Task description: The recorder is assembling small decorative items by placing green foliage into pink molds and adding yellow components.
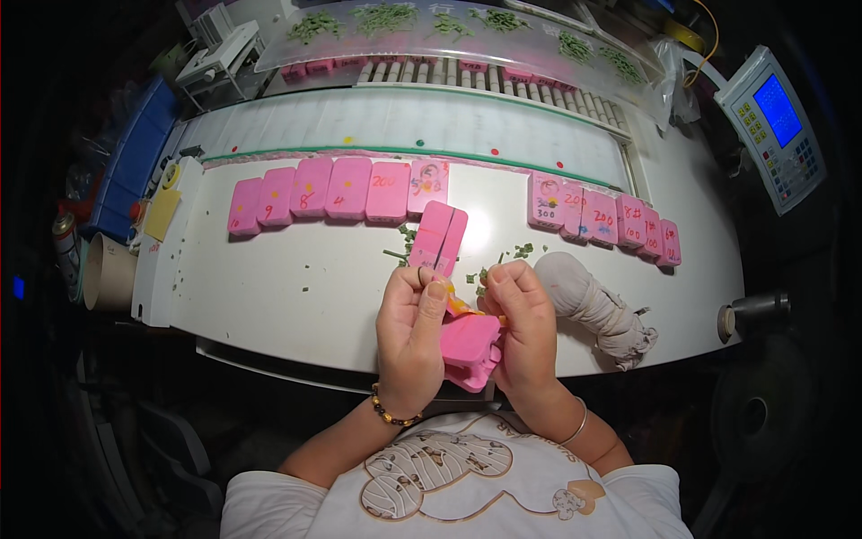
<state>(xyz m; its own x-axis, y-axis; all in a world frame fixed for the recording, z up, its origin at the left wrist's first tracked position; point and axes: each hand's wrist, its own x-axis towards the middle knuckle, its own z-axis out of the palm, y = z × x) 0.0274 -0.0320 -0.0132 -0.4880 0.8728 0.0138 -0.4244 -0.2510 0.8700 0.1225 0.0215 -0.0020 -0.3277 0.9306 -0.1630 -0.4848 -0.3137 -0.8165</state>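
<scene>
Left fingers pinched an orange-yellow strip; right fingers, its other end. A pink block sat between them, nearer the body.

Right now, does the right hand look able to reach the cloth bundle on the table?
Probably yes: the right hand is close beside the cloth bundle, with nothing visible between them. It seems busy with the orange strip, though, so it would likely need to let go first.

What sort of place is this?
Perhaps a small workshop: pink blocks in rows on a white worktable, rollers behind them, and a keypad panel with a blue screen.
</scene>
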